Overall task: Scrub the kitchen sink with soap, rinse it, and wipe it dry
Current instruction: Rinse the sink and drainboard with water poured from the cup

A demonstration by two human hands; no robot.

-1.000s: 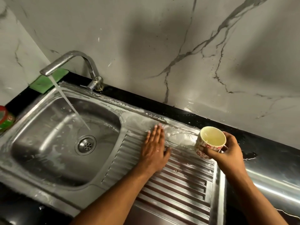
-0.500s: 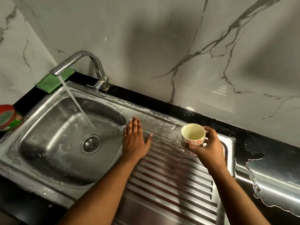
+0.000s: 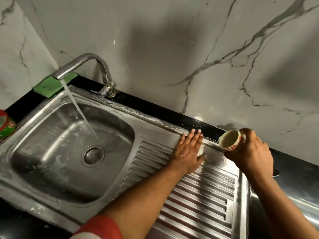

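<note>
Steel sink (image 3: 51,152) lies beneath flat left hand (image 3: 188,150); right hand (image 3: 252,152) grips cup (image 3: 230,140).

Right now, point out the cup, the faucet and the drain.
cup (image 3: 229,140), head view, on its pale inside, just within the rim.
faucet (image 3: 77,63), head view, on the straight run of its spout.
drain (image 3: 93,155), head view, on its centre.

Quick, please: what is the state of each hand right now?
Left hand: open, fingers straight, flat on the drainboard.
Right hand: holding the tilted cup.
</note>
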